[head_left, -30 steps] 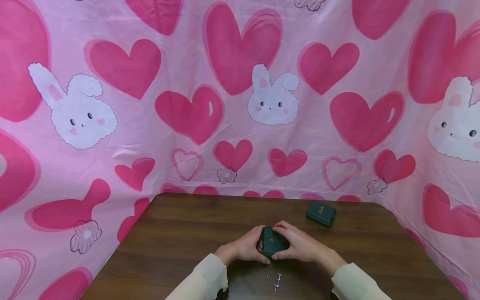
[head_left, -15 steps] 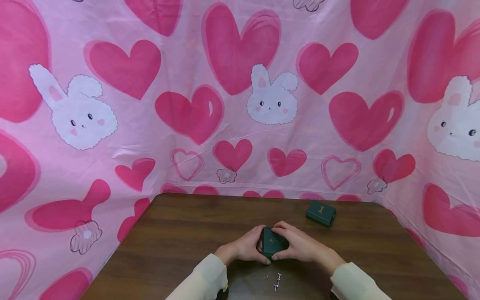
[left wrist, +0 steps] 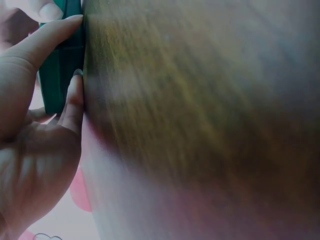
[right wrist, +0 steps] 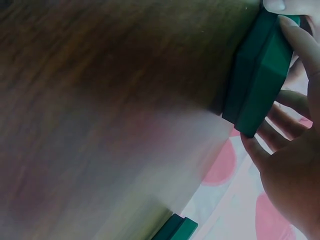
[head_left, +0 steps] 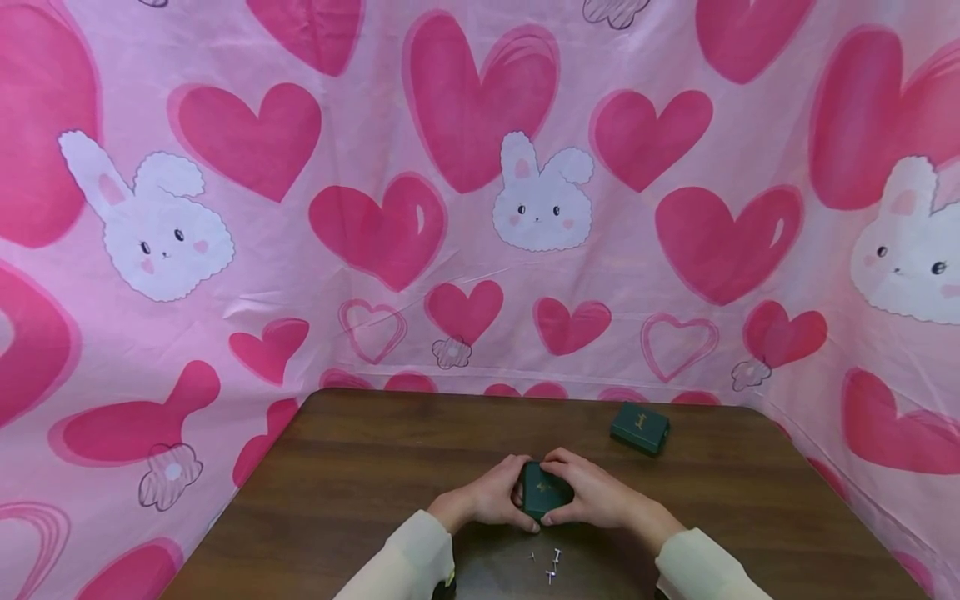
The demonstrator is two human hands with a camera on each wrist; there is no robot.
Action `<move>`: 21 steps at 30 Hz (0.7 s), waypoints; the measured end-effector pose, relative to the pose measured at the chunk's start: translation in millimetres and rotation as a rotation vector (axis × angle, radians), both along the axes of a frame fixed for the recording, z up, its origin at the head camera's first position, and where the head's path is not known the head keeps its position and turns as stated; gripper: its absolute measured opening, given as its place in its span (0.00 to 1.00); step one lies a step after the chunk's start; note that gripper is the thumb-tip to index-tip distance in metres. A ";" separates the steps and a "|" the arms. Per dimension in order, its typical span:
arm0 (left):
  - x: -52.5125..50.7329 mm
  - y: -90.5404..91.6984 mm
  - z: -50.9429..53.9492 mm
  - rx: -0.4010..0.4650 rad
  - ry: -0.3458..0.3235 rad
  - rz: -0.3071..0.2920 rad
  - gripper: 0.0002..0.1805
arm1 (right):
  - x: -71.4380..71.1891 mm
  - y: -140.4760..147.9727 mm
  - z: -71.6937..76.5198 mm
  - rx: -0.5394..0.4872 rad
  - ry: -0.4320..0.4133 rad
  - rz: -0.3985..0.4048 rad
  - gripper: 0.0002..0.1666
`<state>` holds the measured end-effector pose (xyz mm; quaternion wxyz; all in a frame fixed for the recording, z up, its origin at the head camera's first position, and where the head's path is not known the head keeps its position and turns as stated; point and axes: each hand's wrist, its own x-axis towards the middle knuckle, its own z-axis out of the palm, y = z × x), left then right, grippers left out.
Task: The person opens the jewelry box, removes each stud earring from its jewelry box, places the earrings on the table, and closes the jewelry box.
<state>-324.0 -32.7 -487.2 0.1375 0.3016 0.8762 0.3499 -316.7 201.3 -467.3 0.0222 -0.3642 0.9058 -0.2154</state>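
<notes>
A small dark green box (head_left: 542,493) with gold lettering on its lid rests on the wooden table, held between both hands. My left hand (head_left: 497,497) grips its left side, thumb at the near edge and fingers curled round the far side. From the right, my right hand (head_left: 600,493) holds the box the same way, its thumb at the near right edge. In the right wrist view, a seam runs between the lid (right wrist: 270,75) and the narrower lower part. What lies inside the box is hidden. Small silver pin-like pieces (head_left: 551,575) lie on the table nearer the body.
A second dark green box (head_left: 640,428) with gold lettering stands shut at the back right of the wooden table (head_left: 390,450). Behind and beside the table hangs a pink cloth (head_left: 465,267) with hearts and rabbits.
The hands and the box have shifted very slightly toward the body. Both hands keep their grip. The silver pieces and the second box stay where they were.
</notes>
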 end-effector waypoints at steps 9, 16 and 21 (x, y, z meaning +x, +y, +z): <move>-1.9 -4.3 0.7 0.023 -0.020 0.002 0.47 | -1.3 -3.3 -1.6 -0.016 -0.001 -0.003 0.45; -2.8 -4.7 0.6 0.019 -0.022 0.004 0.47 | -2.3 -4.9 -0.4 -0.008 -0.006 -0.005 0.44; 2.0 -8.4 5.7 -0.003 -0.037 -0.007 0.53 | 2.8 -3.7 1.1 -0.015 -0.053 -0.017 0.46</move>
